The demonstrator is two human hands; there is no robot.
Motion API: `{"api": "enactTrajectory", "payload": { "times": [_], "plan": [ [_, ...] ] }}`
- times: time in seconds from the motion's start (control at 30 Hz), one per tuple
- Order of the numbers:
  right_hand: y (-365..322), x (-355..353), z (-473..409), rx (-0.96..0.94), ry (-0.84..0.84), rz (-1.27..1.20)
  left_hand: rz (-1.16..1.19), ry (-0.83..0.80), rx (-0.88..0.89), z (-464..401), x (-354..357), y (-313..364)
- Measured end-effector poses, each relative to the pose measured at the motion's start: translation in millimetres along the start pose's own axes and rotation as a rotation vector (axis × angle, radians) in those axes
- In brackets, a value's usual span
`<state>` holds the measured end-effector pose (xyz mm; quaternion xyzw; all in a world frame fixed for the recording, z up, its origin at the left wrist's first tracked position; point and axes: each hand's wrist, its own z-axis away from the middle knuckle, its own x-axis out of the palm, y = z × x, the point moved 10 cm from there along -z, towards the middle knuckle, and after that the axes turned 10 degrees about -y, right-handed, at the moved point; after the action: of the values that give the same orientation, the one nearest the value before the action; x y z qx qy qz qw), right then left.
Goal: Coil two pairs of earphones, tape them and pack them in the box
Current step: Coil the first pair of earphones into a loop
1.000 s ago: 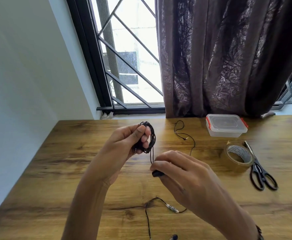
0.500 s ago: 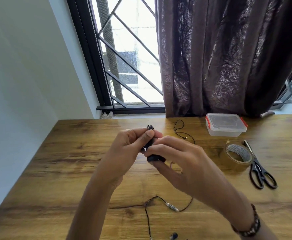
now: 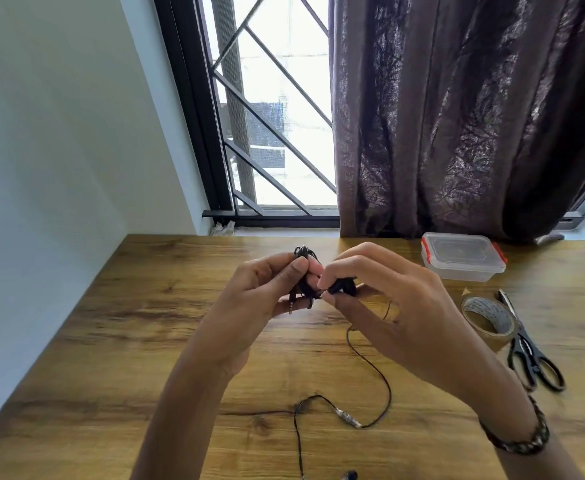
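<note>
My left hand (image 3: 259,299) pinches a black coiled pair of earphones (image 3: 304,271) above the wooden table (image 3: 138,334), with the jack plug sticking out below the thumb. My right hand (image 3: 388,306) pinches the black end piece of that same pair (image 3: 343,288) right beside the coil. A second black pair of earphones (image 3: 374,375) lies uncoiled on the table under my hands, its inline control near the front. The clear plastic box (image 3: 462,258) with red clips stands closed at the back right. A roll of brown tape (image 3: 488,318) lies in front of it.
Black scissors (image 3: 530,355) lie right of the tape roll. A dark curtain (image 3: 457,116) and a barred window (image 3: 270,109) stand behind the table's far edge. A white wall runs along the table's left side.
My right hand rose from lower on the table up to the coil, bringing the loose end piece against the bundle in my left hand. The hanging strand has been taken up.
</note>
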<state>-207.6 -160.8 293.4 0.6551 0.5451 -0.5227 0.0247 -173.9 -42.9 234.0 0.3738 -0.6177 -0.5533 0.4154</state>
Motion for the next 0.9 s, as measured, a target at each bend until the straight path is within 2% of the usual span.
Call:
{"api": "enactTrajectory", "payload": {
  "times": [0.17, 0.4, 0.53, 0.7, 0.9],
  "plan": [
    [4.5, -7.7, 1.7, 0.027, 0.111, -0.077, 0.127, -0.055, 0.025, 0.6, 6.1, 4.2],
    [5.2, -12.7, 5.6, 0.022, 0.276, -0.150, 0.179, -0.115, 0.091, -1.2, 11.7, 16.3],
    [6.3, -19.4, 9.0, 0.034, 0.389, -0.197, 0.282, -0.173, 0.074, -0.6, 16.1, 13.8],
    [3.1, -18.7, 7.7, 0.045, 0.408, -0.185, 0.339, -0.203, 0.066, -2.7, 18.7, 11.1],
    [9.8, -12.9, 9.2, 0.116, 0.385, -0.228, 0.296, -0.242, 0.044, -6.2, 20.7, 7.9]
  ]
}}
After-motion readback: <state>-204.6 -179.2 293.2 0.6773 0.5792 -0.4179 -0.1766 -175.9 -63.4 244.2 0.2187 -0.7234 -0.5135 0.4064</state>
